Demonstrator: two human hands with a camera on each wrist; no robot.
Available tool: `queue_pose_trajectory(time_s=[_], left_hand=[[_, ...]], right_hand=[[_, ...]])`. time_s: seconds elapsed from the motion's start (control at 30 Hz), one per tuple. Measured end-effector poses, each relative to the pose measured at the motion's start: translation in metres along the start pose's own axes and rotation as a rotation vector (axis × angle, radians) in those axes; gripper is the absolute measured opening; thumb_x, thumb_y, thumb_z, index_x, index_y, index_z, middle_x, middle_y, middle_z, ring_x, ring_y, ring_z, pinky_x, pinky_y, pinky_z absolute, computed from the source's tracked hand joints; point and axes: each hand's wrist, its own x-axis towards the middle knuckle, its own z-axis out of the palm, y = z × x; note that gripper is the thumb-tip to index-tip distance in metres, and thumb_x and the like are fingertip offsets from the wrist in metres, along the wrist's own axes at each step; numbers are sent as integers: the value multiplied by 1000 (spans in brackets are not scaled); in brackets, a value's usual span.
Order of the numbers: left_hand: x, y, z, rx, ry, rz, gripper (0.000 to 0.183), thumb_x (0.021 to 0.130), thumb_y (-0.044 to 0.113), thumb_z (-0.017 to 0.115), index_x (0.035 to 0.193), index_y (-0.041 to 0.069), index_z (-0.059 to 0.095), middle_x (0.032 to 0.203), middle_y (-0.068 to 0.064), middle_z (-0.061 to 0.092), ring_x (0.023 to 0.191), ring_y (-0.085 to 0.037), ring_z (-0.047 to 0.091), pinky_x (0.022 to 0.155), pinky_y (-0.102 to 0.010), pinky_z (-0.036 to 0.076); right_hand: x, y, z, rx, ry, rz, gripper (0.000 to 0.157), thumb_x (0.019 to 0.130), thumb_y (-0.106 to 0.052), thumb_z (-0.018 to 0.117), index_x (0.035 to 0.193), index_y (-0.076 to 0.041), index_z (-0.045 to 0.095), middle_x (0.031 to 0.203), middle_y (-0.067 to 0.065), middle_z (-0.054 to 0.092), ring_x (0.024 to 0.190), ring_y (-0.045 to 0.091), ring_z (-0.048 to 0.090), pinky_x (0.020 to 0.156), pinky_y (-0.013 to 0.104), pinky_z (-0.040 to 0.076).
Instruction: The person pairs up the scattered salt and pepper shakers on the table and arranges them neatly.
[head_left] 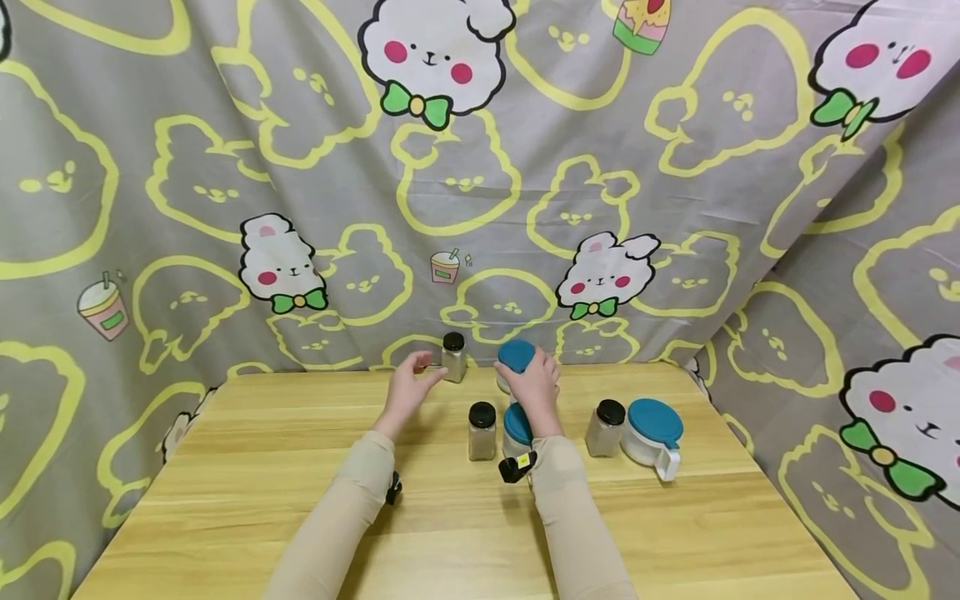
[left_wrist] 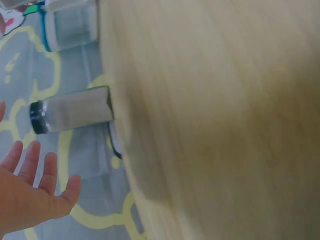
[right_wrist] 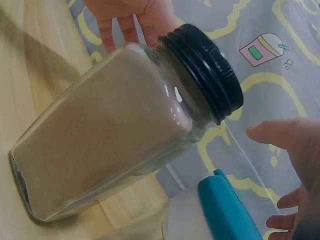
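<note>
My left hand (head_left: 405,393) is held in the air with fingers spread, just left of a far glass jar (head_left: 453,365) with a black lid. The left wrist view shows this hand (left_wrist: 30,200) above and apart from the jar (left_wrist: 77,110). My right hand (head_left: 537,385) hovers at the blue lid of a far clear container (head_left: 514,357), overlapping it. In the right wrist view the thumb and fingers (right_wrist: 285,220) stand apart with curtain showing between them. A brown-filled glass jar (right_wrist: 110,130) and a nearer blue-lidded container (right_wrist: 225,210) lie below it.
Near my right wrist stand a black-lidded jar (head_left: 482,433) and a blue-lidded container (head_left: 517,427), partly covered by the forearm. Farther right are another black-lidded jar (head_left: 604,430) and a blue-lidded pot with a white handle (head_left: 651,433). A patterned curtain (head_left: 465,192) hangs behind the wooden table (head_left: 247,467).
</note>
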Motion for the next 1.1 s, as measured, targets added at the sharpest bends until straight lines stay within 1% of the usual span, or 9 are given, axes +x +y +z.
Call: queue_pose_trajectory(time_s=[0.13,0.27,0.37,0.5,0.7,0.83,1.1], left_hand=[[6,-4,3,-9,-30,-10,53,78,27,69,121,1,51,123,-20,52,115,-36,47,97,-44,38],[11,-7,9,27,-43,-10,58,78,27,69,124,-1,47,125,-22,50,116,-36,46,99,-46,37],[14,-8,11,34,-48,-15,58,79,26,69,125,0,46,126,-21,50,117,-34,46,101,-46,36],[18,-8,13,23,-63,-50,60,79,27,68,128,3,44,129,-18,48,121,-31,44,102,-45,35],[26,-12,15,61,-71,-88,65,79,33,67,132,6,40,132,-16,47,123,-30,42,101,-44,36],[31,-15,16,63,-76,-106,67,79,35,67,134,8,39,132,-15,46,123,-30,42,100,-44,37],[40,-21,19,81,-118,-127,72,77,40,67,135,11,37,133,-13,45,124,-31,41,99,-45,38]], right_hand=[[4,-1,1,-9,-29,33,98,70,-61,61,142,-9,18,143,19,21,130,37,18,99,60,24],[8,-2,-1,14,-60,64,101,71,-58,63,143,-6,14,144,21,18,132,38,15,102,61,20],[11,-3,-2,26,-86,85,103,71,-56,64,143,-5,11,145,22,13,132,39,12,101,62,20],[15,-2,2,18,-110,112,105,71,-55,65,143,-5,8,147,22,9,132,40,10,101,60,23],[22,-1,7,-12,-130,146,107,70,-56,65,144,-5,6,147,21,9,132,40,11,100,59,25],[25,-1,9,-20,-142,152,108,70,-55,66,143,-4,5,147,22,8,132,40,11,100,59,26],[32,1,11,-50,-162,180,108,69,-54,67,143,-4,6,145,22,11,131,40,15,99,57,29]])
